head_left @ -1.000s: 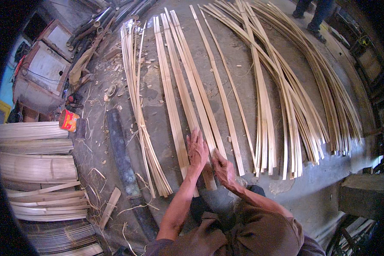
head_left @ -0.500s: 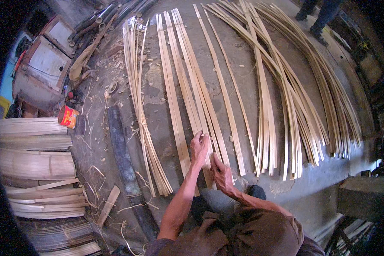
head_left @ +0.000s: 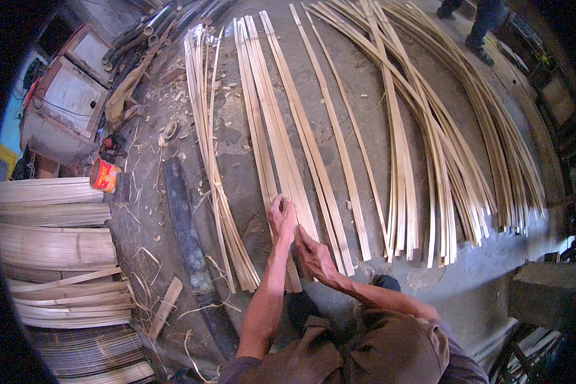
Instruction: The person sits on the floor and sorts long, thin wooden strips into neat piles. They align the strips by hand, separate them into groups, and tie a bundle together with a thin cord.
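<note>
Long pale bamboo strips (head_left: 276, 121) run away from me across the floor. My left hand (head_left: 280, 219) is closed in a pinch on their near part. Just nearer and to the right, my right hand (head_left: 316, 257) is bent around the near ends of the same strips, its fingertips partly hidden. Close along their left side lies another flat strip (head_left: 249, 109). To the right is a separate narrow group of strips (head_left: 310, 153), apart from both hands.
A tied strip bundle (head_left: 216, 198) and a dark bamboo pole (head_left: 184, 221) lie left. Crossing strips (head_left: 422, 121) spread at right. Bamboo slat stacks (head_left: 57, 246) and a red-yellow tin (head_left: 104, 175) line the left edge. A person's legs (head_left: 483, 25) stand far right.
Both hands have shifted left, bringing the held strips against the leftmost flat strip. A gap now separates them from the group on the right.
</note>
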### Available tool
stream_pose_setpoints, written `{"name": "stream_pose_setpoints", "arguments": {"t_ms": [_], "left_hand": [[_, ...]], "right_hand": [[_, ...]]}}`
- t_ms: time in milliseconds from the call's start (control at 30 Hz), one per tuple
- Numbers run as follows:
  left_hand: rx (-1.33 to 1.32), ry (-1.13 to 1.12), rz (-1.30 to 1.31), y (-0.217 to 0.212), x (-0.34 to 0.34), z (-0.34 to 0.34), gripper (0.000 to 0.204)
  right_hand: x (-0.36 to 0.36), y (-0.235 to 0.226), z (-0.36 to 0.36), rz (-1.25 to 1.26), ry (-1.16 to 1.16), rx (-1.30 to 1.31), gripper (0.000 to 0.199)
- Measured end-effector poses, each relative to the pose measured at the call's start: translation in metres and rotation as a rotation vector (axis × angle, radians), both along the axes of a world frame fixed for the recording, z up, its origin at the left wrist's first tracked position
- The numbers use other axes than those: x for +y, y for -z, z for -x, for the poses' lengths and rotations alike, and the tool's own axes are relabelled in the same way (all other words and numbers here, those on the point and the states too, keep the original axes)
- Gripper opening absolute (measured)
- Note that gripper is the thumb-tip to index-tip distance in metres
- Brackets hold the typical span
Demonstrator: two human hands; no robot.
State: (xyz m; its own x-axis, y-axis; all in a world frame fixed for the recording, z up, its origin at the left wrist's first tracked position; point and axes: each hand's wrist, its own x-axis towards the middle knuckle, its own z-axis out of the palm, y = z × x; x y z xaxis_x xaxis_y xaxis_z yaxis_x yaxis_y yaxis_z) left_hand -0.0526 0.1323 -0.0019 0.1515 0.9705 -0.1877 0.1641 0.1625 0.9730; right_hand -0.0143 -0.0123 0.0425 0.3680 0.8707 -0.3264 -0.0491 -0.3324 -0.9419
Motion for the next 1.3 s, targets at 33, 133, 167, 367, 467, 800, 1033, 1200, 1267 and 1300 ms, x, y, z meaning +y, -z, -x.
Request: {"name": "stream_pose_setpoints", "arguments": {"t_ms": [33, 133, 167, 367, 467, 800, 1033, 1200, 1267, 1300], "left_hand": [[0.011, 0.0, 0.026, 0.003, -0.001, 0.002, 0.034], [0.194, 0.01, -0.112, 0.015, 0.0, 0.014, 0.035], [0.352, 0.024, -0.3, 0.022, 0.002, 0.022, 0.035], [0.655, 0.246, -0.69, 0.004, 0.004, 0.052, 0.042], [0.813, 0.425, -0.733, 0.011, 0.007, 0.063, 0.048], [0.923, 0.545, -0.75, 0.017, 0.003, 0.069, 0.059], [0.877, 0.57, -0.747, 0.012, -0.001, 0.055, 0.059], [0.813, 0.471, -0.675, 0.002, 0.003, 0.077, 0.056], [0.697, 0.328, -0.715, -0.001, 0.002, 0.072, 0.051], [0.644, 0.287, -0.619, -0.001, 0.002, 0.071, 0.05]], "right_hand": [[0.001, -0.005, -0.002, 0.041, -0.041, -0.006, 0.05], [0.0, 0.001, -0.002, 0.029, -0.147, -0.215, 0.054], [0.0, 0.01, 0.0, -0.014, -0.157, -0.234, 0.055], [-0.006, 0.023, -0.003, -0.029, -0.276, -0.283, 0.062], [-0.004, 0.038, -0.001, -0.003, -0.432, -0.443, 0.068], [0.001, 0.1, 0.014, -0.05, -0.601, -0.733, 0.065], [-0.008, 0.171, 0.023, -0.142, -0.549, -0.934, 0.058], [-0.003, 0.047, 0.014, 0.04, -0.537, -0.547, 0.061], [-0.009, 0.025, 0.01, -0.02, -0.39, -0.358, 0.069], [-0.013, 0.022, 0.013, -0.064, -0.322, -0.28, 0.073]]}}
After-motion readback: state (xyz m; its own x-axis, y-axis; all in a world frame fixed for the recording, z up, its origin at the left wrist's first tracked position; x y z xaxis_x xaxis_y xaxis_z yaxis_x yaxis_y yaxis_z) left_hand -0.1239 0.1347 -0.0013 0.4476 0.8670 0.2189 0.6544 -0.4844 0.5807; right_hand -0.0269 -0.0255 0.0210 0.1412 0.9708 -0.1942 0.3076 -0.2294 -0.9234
